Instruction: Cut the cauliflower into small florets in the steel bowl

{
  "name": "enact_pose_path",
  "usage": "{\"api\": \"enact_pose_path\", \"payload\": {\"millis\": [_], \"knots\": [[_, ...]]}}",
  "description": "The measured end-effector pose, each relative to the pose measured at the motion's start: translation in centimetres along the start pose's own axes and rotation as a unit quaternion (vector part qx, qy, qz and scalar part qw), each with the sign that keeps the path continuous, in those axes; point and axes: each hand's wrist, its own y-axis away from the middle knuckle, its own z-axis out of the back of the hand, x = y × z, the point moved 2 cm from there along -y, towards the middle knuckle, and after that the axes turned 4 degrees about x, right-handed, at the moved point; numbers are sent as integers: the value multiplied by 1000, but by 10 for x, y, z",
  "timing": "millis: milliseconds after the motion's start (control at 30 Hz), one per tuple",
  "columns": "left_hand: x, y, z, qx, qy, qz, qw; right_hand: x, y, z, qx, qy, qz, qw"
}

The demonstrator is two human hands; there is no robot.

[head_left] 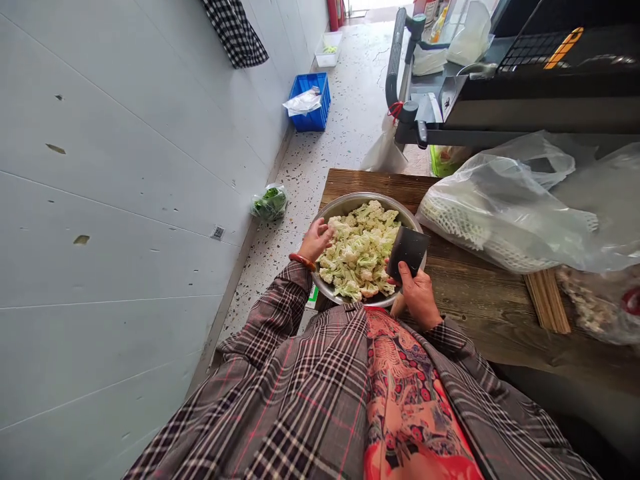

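Observation:
A wide metal basin [353, 196] stands at the left end of the wooden table, filled with cut cauliflower florets [357, 250]. My left hand [317, 239] is over the basin's left rim, its fingers loosely curved and apart beside the florets, with nothing visible in them. At the basin's right side, my right hand [419, 293] grips a cleaver [409, 251] with a broad dark blade. The thumb presses on the blade's lower edge, and the blade covers part of the florets and rim. Most of the cleaver's handle is hidden by the hand.
Clear plastic bags [520, 200] with white foam netting lie on the wooden table [463, 287], right of the basin. Bundled wooden sticks [547, 301] lie nearer me. A bag of greens [270, 203] and a blue crate [311, 120] are on the floor along the wall. A cart [400, 67] stands beyond.

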Motion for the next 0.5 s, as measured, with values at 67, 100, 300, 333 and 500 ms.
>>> {"api": "enact_pose_path", "payload": {"millis": [67,100,300,333,500], "knots": [[11,5,-6,30,-123,2,992,0,1,1,-4,-3,0,1000],[18,9,-12,59,-177,-6,982,0,1,2,-5,-4,0,1000],[46,21,-53,43,-373,-80,923,-2,2,0,-3,1,-1,1000],[47,17,-55,29,-364,-70,928,-2,3,0,-3,1,-2,1000],[33,-16,-33,-7,-220,-5,975,-1,7,3,-12,-4,-6,1000]]}}
